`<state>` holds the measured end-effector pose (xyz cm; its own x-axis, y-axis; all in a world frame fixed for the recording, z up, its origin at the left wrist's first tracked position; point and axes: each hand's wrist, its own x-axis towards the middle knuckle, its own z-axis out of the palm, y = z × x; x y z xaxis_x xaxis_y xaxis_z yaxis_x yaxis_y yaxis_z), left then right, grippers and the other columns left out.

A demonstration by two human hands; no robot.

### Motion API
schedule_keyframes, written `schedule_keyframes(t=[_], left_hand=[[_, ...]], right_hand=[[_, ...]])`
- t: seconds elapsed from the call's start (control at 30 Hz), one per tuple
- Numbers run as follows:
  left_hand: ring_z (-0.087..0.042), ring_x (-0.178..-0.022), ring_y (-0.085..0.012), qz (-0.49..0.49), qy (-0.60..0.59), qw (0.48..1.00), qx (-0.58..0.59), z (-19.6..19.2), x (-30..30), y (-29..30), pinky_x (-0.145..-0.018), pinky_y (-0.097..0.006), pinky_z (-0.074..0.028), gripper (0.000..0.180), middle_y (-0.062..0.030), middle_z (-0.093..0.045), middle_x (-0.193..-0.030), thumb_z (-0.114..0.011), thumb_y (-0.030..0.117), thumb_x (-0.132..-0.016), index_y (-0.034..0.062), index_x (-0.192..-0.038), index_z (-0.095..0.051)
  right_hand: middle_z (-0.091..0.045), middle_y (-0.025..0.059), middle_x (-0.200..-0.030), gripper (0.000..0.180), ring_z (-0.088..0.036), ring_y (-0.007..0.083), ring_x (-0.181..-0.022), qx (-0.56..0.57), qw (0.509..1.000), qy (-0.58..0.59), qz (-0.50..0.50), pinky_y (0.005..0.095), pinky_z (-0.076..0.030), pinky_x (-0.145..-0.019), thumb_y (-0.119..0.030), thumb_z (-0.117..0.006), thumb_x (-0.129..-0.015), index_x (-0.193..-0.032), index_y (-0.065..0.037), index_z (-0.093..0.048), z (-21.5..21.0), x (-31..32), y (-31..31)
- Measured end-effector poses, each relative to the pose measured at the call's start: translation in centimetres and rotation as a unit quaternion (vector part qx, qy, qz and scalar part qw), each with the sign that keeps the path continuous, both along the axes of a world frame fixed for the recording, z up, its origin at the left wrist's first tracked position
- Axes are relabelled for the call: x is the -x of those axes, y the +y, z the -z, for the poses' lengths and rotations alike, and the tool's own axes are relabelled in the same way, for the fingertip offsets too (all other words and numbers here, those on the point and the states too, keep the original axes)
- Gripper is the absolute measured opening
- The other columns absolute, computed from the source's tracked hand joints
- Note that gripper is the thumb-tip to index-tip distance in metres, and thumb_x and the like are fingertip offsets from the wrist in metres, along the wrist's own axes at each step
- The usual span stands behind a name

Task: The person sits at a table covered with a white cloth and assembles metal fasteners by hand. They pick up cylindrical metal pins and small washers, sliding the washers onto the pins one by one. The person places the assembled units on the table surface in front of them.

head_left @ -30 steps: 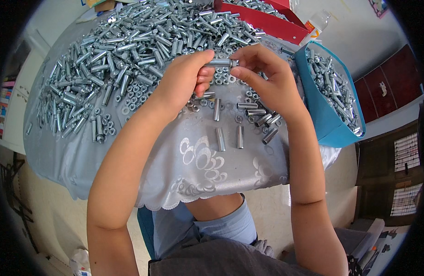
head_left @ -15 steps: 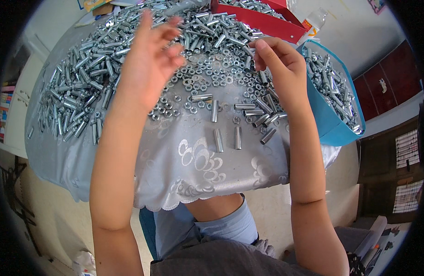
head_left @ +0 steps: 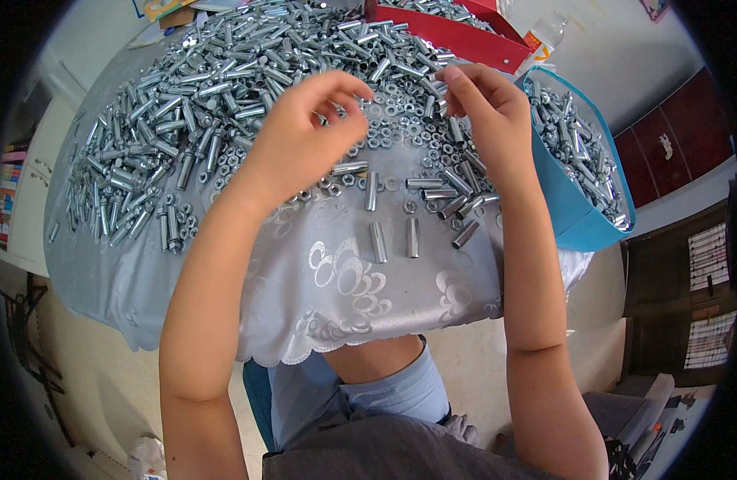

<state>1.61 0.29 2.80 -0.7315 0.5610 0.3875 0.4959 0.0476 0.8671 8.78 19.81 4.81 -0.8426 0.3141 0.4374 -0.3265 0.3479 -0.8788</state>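
My left hand point(head_left: 316, 132) hovers over the middle of the table, palm inward, its fingers curved and apart from the thumb; nothing shows between them. To its right, my right hand point(head_left: 496, 116) is closed in a pinch beside the pile. Shiny metal lies right at its fingertips, but I cannot make out which piece is held. Loose hex nuts and washers point(head_left: 396, 128) spread between the two hands. Short metal sleeves point(head_left: 413, 238) lie on the cloth nearer to me, some upright in line with my view, others in a small cluster point(head_left: 452, 188) by my right wrist.
A big heap of sleeve anchor bolts point(head_left: 172, 120) covers the table's left and far side. At the right edge stands a blue fabric bin point(head_left: 580, 212) full of bolts. Behind are a red box point(head_left: 456, 36) with more hardware and a clear plastic bottle point(head_left: 547, 36). A silvery patterned tablecloth point(head_left: 304, 296) hangs over the front.
My left hand has come down and to the right, from over the heap to above the nuts, its fingers curling in. My right hand has stayed almost still, pinched.
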Motion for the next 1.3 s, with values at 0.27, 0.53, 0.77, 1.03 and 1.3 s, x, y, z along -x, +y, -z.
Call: schedule_keyframes(t=[0.27, 0.53, 0.77, 1.03, 1.3], left_hand=[[-0.051, -0.072, -0.0175, 0.1, 0.129, 0.964, 0.21, 1.1, -1.2, -0.5, -0.064, -0.028, -0.043, 0.035, -0.0072, -0.055, -0.087, -0.053, 0.0, -0.07, 0.0041, -0.105, -0.052], [-0.053, -0.086, -0.0153, 0.043, 0.117, 0.984, 0.125, 1.7, -0.9, 0.0, -0.073, -0.028, -0.044, 0.03, -0.0079, -0.057, -0.101, -0.049, -0.003, -0.081, 0.0042, -0.11, -0.049], [-0.051, -0.099, -0.0122, 0.039, -0.007, 0.997, 0.06, 1.1, -0.6, 0.3, -0.079, -0.024, -0.038, 0.027, -0.0055, -0.057, -0.104, -0.042, -0.001, -0.086, 0.0045, -0.112, -0.048], [-0.052, -0.095, -0.0111, -0.003, 0.018, 1.0, 0.015, 1.5, -0.3, 0.6, -0.075, -0.024, -0.038, 0.026, -0.005, -0.058, -0.105, -0.044, 0.0, -0.085, 0.0042, -0.11, -0.048], [-0.056, -0.09, -0.0193, -0.045, 0.012, 0.999, 0.0, 1.2, -0.7, 0.7, -0.075, -0.03, -0.045, 0.025, -0.0101, -0.058, -0.102, -0.048, 0.002, -0.083, 0.003, -0.108, -0.048]], right_hand=[[-0.059, 0.0012, -0.07, 0.02, -0.051, 0.0056, -0.063, 0.03, 0.994, 0.02, 0.106, 0.0181, -0.039, -0.057, -0.018, -0.06, -0.083, -0.087, 0.001, -0.064, 0.4, 0.6, 1.8], [-0.061, 0.0033, -0.074, 0.018, -0.054, 0.0079, -0.067, -0.079, 0.986, 0.029, 0.143, 0.0216, -0.043, -0.061, -0.015, -0.061, -0.081, -0.089, 0.001, -0.063, 1.9, 1.6, 3.9], [-0.063, 0.011, -0.085, 0.022, -0.06, 0.0209, -0.079, -0.208, 0.964, -0.015, 0.166, 0.0296, -0.046, -0.072, -0.014, -0.059, -0.079, -0.097, 0.0, -0.06, 3.0, 2.0, 4.5], [-0.062, 0.0135, -0.081, 0.037, -0.058, 0.0216, -0.076, -0.303, 0.906, -0.203, 0.215, 0.0306, -0.045, -0.07, -0.029, -0.065, -0.075, -0.091, 0.004, -0.06, 1.1, -0.1, 4.4], [-0.06, 0.0191, -0.091, 0.039, -0.059, 0.0281, -0.082, -0.303, 0.911, -0.191, 0.205, 0.0343, -0.046, -0.073, -0.027, -0.067, -0.073, -0.095, 0.004, -0.057, 0.7, -0.3, 4.0]])
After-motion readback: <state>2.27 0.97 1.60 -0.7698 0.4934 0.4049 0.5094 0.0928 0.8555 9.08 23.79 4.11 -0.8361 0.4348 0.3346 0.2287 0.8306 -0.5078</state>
